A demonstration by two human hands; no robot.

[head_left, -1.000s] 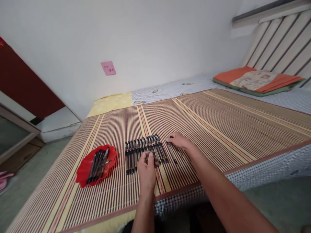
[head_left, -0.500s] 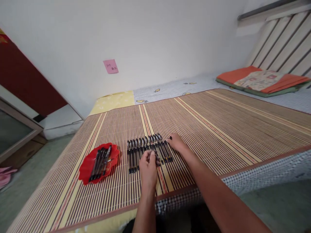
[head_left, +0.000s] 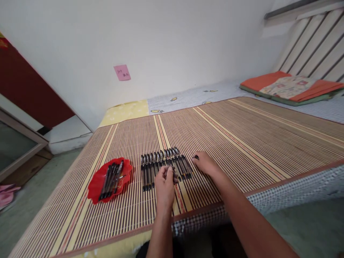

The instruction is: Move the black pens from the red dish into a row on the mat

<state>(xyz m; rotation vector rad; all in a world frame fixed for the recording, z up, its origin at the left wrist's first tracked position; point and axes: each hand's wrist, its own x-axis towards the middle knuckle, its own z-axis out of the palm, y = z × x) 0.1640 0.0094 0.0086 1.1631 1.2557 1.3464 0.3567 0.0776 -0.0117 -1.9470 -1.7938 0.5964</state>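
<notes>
A row of several black pens point(head_left: 163, 165) lies side by side on a striped bamboo mat point(head_left: 242, 143). My left hand point(head_left: 164, 188) is closed at the near end of the row, fingers curled on one of the pens. My right hand point(head_left: 205, 163) rests on the mat just right of the row, fingers together, with a small dark object at its fingertips; I cannot make out what it is. A red plate point(head_left: 94, 188) to the left of the row holds several more dark pens point(head_left: 111, 175).
The mat covers a bed with a checked sheet point(head_left: 295, 191) at its front edge. A folded orange and patterned cloth point(head_left: 290, 87) lies at the back right. A pink note point(head_left: 122, 72) sticks to the white wall. Floor lies left.
My right hand slid a loose pen leftward against the row, then drew back to the right onto the mat. My left hand stayed at the near end of the row.
</notes>
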